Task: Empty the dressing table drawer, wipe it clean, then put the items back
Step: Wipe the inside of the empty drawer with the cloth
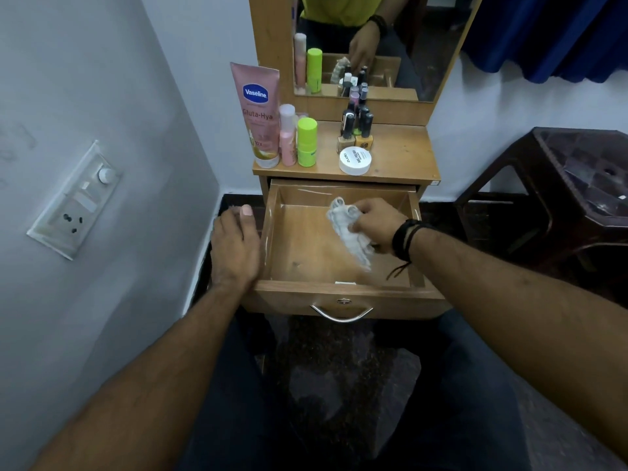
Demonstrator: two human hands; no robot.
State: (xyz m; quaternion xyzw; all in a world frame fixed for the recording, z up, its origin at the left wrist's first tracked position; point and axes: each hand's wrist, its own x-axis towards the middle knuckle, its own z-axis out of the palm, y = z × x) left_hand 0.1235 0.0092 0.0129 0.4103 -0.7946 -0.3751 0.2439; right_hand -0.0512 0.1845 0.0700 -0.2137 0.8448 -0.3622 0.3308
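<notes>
Wiping's on: right hand [377,224] has its fingers bunched round the white cloth [350,232], trailing toward the front right corner of the emptied drawer [268,239], while left hand [234,246] rests flat-fingered against its left wall, holding nothing.

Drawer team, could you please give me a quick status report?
Right hand grips cloth inside open drawer. Left hand rests against its left side. Drawer emptied; nothing in the way.
</notes>
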